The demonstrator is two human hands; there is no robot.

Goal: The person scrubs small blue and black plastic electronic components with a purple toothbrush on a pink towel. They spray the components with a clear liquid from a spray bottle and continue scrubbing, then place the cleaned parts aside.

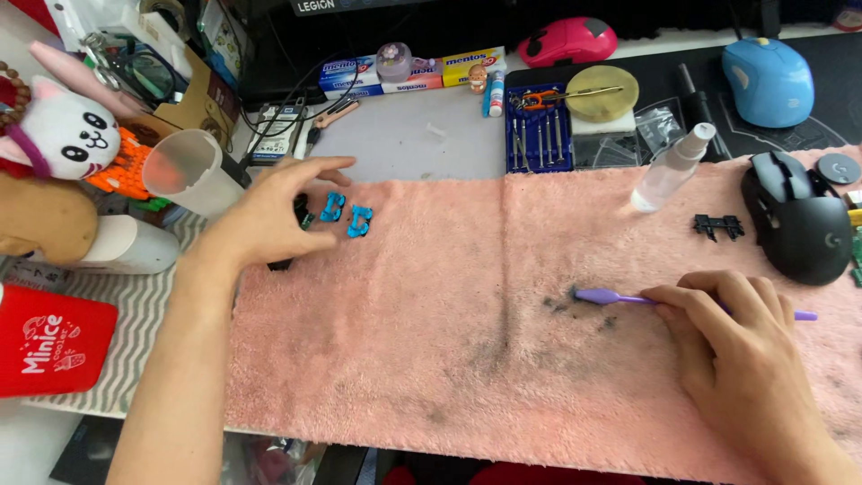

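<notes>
My left hand (269, 216) rests on the far left of a pink towel (467, 359), fingers curled over a small black part (300, 212) that it partly hides. Two small blue plastic parts (347, 214) lie just right of its fingertips. My right hand (727, 346) lies on the towel at the right, fingers pinching a thin purple brush tool (620, 296) whose tip points left into a patch of dark dust (575, 305). The tool's rear end sticks out past my knuckles.
A black mouse shell (799, 224), a small black clip part (718, 226) and a clear spray bottle (669, 166) sit at the towel's far right. Behind are a blue screwdriver case (537, 135), a blue mouse (768, 81), a pink mouse (566, 40), a plastic cup (189, 171) and a plush cat (63, 135).
</notes>
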